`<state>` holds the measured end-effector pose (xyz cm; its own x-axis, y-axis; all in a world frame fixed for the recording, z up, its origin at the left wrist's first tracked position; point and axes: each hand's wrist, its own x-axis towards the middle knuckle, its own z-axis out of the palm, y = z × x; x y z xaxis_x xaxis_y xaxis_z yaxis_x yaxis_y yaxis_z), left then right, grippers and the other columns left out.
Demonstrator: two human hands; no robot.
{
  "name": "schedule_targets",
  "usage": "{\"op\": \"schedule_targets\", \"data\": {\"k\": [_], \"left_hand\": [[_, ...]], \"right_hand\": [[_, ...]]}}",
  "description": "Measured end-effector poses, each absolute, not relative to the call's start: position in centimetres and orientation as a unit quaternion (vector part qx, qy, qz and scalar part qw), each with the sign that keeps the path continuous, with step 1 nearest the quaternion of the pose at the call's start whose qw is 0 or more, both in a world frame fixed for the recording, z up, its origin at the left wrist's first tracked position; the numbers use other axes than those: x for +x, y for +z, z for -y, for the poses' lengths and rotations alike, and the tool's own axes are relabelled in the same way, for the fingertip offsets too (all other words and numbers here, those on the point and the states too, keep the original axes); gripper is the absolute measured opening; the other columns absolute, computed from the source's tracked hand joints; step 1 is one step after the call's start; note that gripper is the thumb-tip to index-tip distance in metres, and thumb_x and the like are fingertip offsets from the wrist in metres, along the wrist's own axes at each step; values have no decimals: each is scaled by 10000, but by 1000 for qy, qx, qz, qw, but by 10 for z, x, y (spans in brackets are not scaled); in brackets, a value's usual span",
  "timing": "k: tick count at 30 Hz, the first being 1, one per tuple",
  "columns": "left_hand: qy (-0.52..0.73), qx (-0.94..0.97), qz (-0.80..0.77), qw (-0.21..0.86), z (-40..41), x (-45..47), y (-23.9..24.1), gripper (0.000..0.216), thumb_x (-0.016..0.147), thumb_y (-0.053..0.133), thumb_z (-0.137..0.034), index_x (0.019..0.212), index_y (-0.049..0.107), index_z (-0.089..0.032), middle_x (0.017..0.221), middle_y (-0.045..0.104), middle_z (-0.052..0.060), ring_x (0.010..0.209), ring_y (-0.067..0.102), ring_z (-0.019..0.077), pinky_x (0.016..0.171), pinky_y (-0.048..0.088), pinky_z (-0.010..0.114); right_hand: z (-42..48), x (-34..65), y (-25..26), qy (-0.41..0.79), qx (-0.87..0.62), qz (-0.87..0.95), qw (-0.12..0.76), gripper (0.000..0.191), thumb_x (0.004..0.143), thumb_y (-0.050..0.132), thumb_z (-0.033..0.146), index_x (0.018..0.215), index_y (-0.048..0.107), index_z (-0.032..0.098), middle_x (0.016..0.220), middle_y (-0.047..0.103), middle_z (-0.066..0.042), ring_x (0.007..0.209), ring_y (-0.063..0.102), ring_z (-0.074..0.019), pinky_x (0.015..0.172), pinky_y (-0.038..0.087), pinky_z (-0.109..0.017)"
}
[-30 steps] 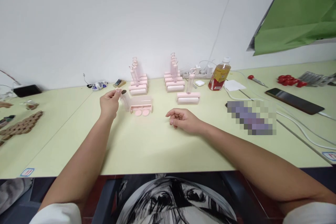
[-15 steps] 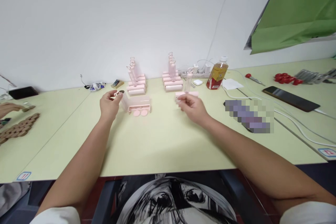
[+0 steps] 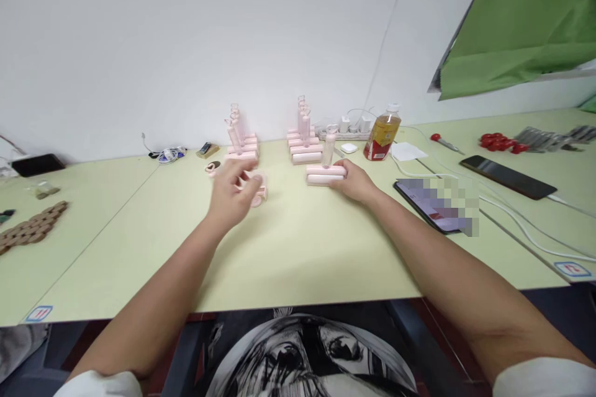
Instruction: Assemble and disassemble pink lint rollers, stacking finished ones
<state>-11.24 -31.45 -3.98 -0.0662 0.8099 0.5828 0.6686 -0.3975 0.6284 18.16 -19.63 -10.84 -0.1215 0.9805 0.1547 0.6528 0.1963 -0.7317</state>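
My right hand (image 3: 356, 183) is closed around the right end of a pink T-shaped roller (image 3: 321, 175), which stands on the table with its clear pink handle (image 3: 328, 147) upright. My left hand (image 3: 235, 195) has its fingers apart, slightly blurred, and holds nothing. It hovers in front of an opened pink roller part (image 3: 261, 189), covering most of it. Just beyond the left fingers, a pink ring-ended piece with a dark end (image 3: 213, 167) shows; the rest is hidden.
Similar pink rollers stand in two rows, left (image 3: 241, 152) and right (image 3: 305, 152), near the wall. A drink bottle (image 3: 382, 133), a power strip (image 3: 354, 134), a phone (image 3: 431, 208), another phone (image 3: 507, 177) and white cables lie to the right. Brown linked pieces (image 3: 35, 226) lie far left.
My left hand has let go of the ring-ended piece and moved right, over the opened part. My right hand has moved to the roller's right end and taken hold. A neighbour's hand has left the view.
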Motion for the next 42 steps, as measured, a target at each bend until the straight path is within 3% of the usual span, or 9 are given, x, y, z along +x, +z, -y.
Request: {"op": "schedule_targets", "data": {"k": [3,6,10,14,20,26,32,36,42], "left_hand": [[398,696,-552,231,310,-94,-51,473,834,596,-460,1192,637,-154,926,651,42,677,561,125,632,460,270],[373,692,-561,259,310,-84,-63,615,809,635,-527,1288,586,-144,803,630,10,645,538,124,604,429,257],[376,693,-525,321,315,-81,-73,509,763,692,-542,1089,699,-151,713,623,3,616,529,129,557,401,248],[449,660,-470,377,318,-79,-74,370,748,720,-485,875,724,-137,734,669,37,657,577,157,591,442,265],[544,628,-433,348,317,-76,-79,267,778,707,-411,810,739,-148,735,686,36,686,598,161,643,467,274],[732,439,-440,281,302,-97,-83,290,712,752,-430,761,690,-151,647,619,-9,611,558,129,583,456,242],[796,321,-388,337,297,-105,-68,317,668,759,-407,652,566,-156,570,527,-42,515,497,94,495,422,215],[806,316,-367,340,300,-102,-65,312,666,762,-393,656,559,-156,580,531,-39,529,510,94,489,418,205],[795,337,-381,330,300,-98,-75,313,691,748,-413,645,568,-161,608,552,-29,576,516,103,554,446,220]], "right_hand": [[206,173,-106,306,-481,738,361,452,674,715,314,1085,564,204,949,615,-32,812,562,-197,704,460,-305],[224,159,-104,407,-344,749,394,538,690,747,351,1154,514,213,1030,582,-38,849,578,-184,722,486,-296],[253,139,-99,435,-236,750,439,698,694,809,359,1283,449,253,1148,557,-73,1041,579,-219,848,492,-324],[267,127,-97,524,-209,678,471,833,681,830,442,1359,373,283,1177,589,-90,1082,593,-233,880,502,-342],[265,116,-106,641,-194,651,357,777,632,855,474,1268,512,189,1181,654,-127,1039,643,-258,942,502,-421],[241,137,-100,468,-315,708,425,645,748,742,439,1314,552,196,1196,653,-112,1086,619,-274,887,517,-405],[212,166,-100,168,-477,804,314,555,792,665,242,1337,597,167,1339,597,-125,1215,551,-308,1079,398,-474],[206,163,-107,127,-478,829,260,487,815,632,197,1300,630,169,1343,601,-122,1211,564,-300,1090,402,-470],[199,149,-120,127,-478,830,259,487,853,576,179,1338,603,160,1435,516,-146,1279,532,-289,1121,381,-449]]}}
